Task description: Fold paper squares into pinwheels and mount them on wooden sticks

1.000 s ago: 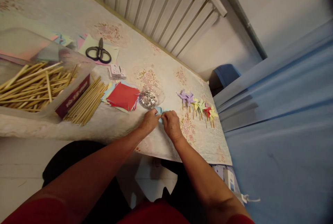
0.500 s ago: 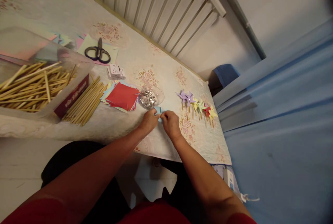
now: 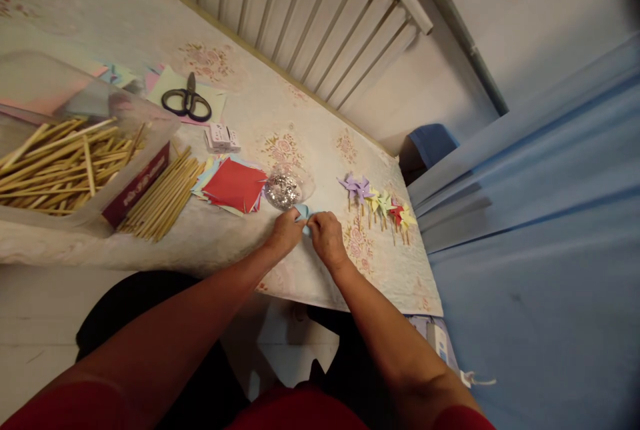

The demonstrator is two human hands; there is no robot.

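Light-blue paper piece, just beside the dish of pins: pinched between left hand and right hand. Folding step judged in hand; a pin would be required next.

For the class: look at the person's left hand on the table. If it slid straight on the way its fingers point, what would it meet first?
The left hand already touches the light blue paper piece. Past that, it would probably meet the clear dish of silver bits first, though depth is hard to judge.

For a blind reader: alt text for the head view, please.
Both hands, left hand and right hand, pinch a blue paper on a table. Nearby: pin dish, red paper squares, sticks, finished pinwheels.
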